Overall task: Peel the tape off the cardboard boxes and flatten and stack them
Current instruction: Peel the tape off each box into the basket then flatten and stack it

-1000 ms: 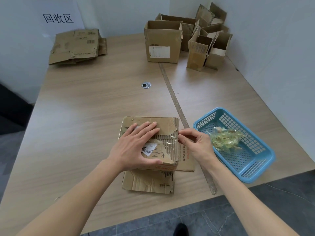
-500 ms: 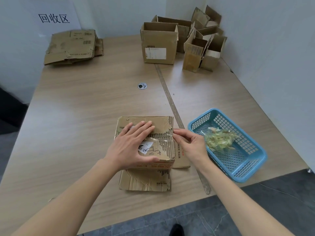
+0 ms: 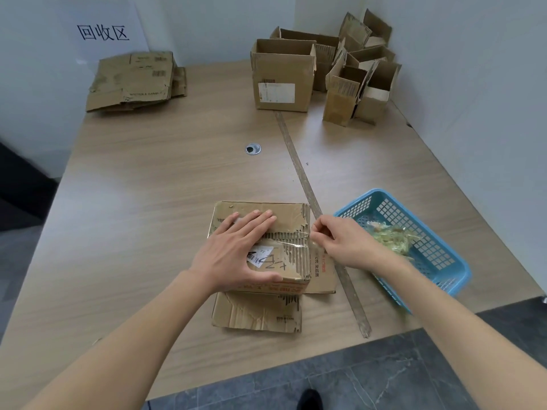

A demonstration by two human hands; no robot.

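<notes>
Two hands (image 3: 236, 250), one basket (image 3: 444, 270), six upright boxes (image 3: 282, 75).

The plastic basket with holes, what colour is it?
Light blue plastic basket, clearest in the head view.

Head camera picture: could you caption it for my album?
Left hand steadies a cardboard box while the right hand pinches clear tape beside a blue basket.

View: single head-worn wide-angle | Facing: forward and down over worktop (image 3: 148, 202) toward far wall corner | Range: close, arm's reach
</notes>
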